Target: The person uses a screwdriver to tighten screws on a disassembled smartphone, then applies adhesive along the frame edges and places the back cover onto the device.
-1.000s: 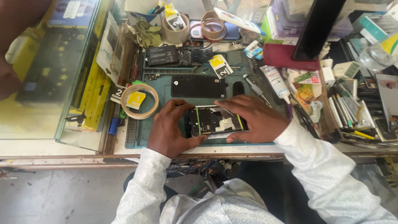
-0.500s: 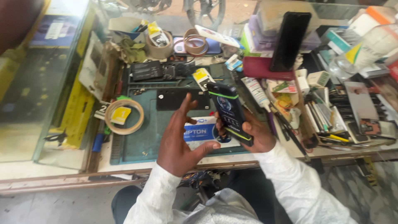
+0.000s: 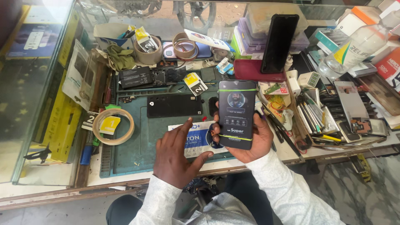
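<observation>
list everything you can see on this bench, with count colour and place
dark packet: 1, black with green stripes, held upright in right hand
white-blue packet: 1, flat on mat under left hand
work mat: 1, teal, bench centre
black phone back: 1, on mat
tape rolls: 3, tan, one at mat's left, two at rear
upright phone: 1, black, rear right
plastic bottle: 1, clear, far right
left hand: on white-blue packet
right hand: gripping dark packet

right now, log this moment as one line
right hand: holds dark flat packet upright | left hand: on white-blue packet | surface: green mat
</observation>
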